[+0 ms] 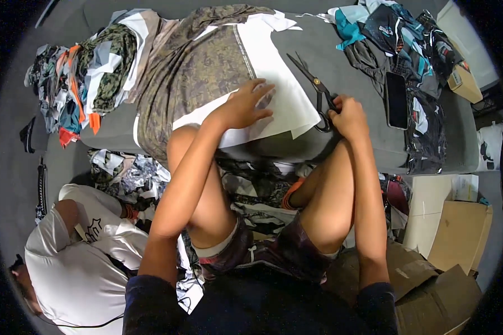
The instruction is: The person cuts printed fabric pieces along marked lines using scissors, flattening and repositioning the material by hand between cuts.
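Scissors (317, 82) — partly behind the right hand (349, 117)

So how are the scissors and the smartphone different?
Shape: the scissors have two long blades and looped handles, while the smartphone is one plain rectangle.
Touch: the right hand has its fingers on a handle of the scissors, but no hand touches the smartphone.
Pose: the scissors' blade tips are slightly apart; the smartphone lies with its dark face up.
Both have black parts.
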`<control>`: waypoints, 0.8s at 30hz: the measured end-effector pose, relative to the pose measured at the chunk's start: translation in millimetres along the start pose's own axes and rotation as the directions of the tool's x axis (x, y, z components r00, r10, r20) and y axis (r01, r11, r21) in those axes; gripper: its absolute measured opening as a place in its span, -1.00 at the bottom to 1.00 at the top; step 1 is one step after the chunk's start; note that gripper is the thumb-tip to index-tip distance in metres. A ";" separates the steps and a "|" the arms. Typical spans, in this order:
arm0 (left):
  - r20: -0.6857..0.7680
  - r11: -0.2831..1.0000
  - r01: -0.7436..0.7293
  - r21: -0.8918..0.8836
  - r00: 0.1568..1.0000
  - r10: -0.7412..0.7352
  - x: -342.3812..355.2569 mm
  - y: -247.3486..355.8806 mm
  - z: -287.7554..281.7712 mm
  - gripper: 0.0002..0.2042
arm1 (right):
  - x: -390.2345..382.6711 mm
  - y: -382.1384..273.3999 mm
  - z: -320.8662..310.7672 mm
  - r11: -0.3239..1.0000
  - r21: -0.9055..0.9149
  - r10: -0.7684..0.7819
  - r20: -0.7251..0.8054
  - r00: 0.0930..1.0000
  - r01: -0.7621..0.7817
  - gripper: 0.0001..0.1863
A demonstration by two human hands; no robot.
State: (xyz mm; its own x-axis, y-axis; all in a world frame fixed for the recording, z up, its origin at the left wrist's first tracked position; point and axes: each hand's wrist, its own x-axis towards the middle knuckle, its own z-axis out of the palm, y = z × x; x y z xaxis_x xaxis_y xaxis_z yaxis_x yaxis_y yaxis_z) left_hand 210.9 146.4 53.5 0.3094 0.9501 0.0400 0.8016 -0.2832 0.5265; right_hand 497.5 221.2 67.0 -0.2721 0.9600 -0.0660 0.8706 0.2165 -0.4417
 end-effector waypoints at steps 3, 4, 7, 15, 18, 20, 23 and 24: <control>0.004 1.000 -0.002 -0.008 1.000 0.002 -8.0 -4.8 0.5 -0.37 | -3.2 -2.0 -3.2 1.000 -0.016 -0.019 0.006 1.000 0.019 -0.64; 0.003 1.000 -0.003 -0.010 1.000 0.003 -11.7 -6.8 -0.2 -0.37 | -4.7 -1.6 -3.6 0.999 -0.024 -0.031 0.007 1.000 0.031 -0.63; -0.013 0.999 0.015 -0.036 1.000 -0.016 -18.3 -12.7 -4.8 -0.38 | -6.5 10.3 2.8 0.989 -0.039 -0.144 -0.026 0.989 0.143 -0.60; -0.009 0.992 0.121 0.029 0.993 -0.120 -27.0 -25.2 -7.3 -0.39 | -7.2 17.2 18.6 0.924 -0.194 -0.366 -0.192 0.911 0.330 -0.53; -0.064 0.996 0.074 0.040 0.995 -0.071 -27.0 -30.6 -1.8 -0.42 | -4.2 9.9 11.9 0.962 -0.165 -0.233 -0.089 0.968 0.216 -0.53; -0.117 0.998 0.027 0.062 0.993 -0.020 -27.5 -33.3 1.4 -0.45 | -1.8 3.4 5.6 0.985 -0.144 -0.092 0.011 0.996 0.093 -0.53; -0.091 0.994 0.089 0.069 0.992 -0.082 -28.0 -23.6 -6.8 -0.53 | -1.5 -4.9 -4.0 0.997 -0.070 -0.027 0.061 0.998 0.031 -0.57; -0.077 0.990 0.116 0.075 0.991 -0.110 -26.8 -18.2 -10.7 -0.56 | -1.7 -6.3 -7.2 0.999 -0.033 0.008 0.085 0.996 -0.005 -0.59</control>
State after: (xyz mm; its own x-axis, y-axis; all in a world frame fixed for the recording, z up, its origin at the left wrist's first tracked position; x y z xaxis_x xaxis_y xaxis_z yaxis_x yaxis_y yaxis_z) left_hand 182.5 127.5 52.0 0.1794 0.9827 0.0470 0.8680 -0.1806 0.4625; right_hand 495.4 219.5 76.3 -0.2990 0.9432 -0.1448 0.8850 0.2173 -0.4118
